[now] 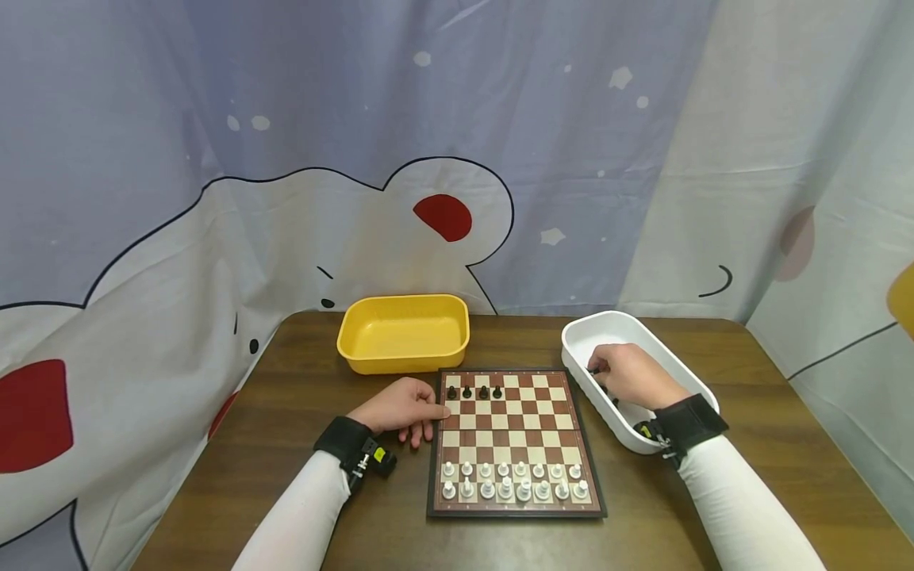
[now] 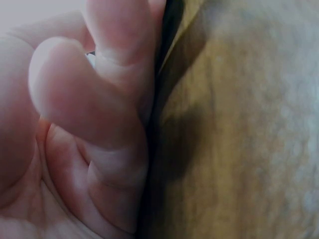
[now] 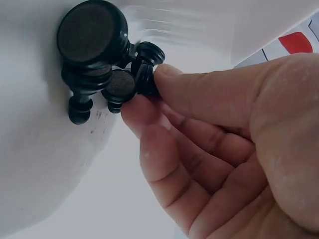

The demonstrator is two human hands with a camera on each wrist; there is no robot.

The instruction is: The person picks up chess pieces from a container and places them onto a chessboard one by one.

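My left hand (image 1: 403, 408) is at the left edge of a brown-and-white chessboard (image 1: 493, 444), thumb lying over the rim and the other fingers curled beside it. Near the far left corner of the board, several black pawns (image 1: 467, 392) stand in a row. White chess pieces (image 1: 524, 490) fill two rows along the near side. Inside a white tray (image 1: 674, 366), my right hand (image 1: 631, 374) pinches a black chess piece (image 3: 145, 79) between thumb and forefinger. More black chess pieces (image 3: 85, 35) lie jumbled against the tray wall beside those fingertips.
A yellow tray (image 1: 403, 363) stands behind the board on the left. The brown wooden table (image 1: 385, 531) carries everything, and a patterned curtain (image 1: 571, 159) hangs along its back and sides.
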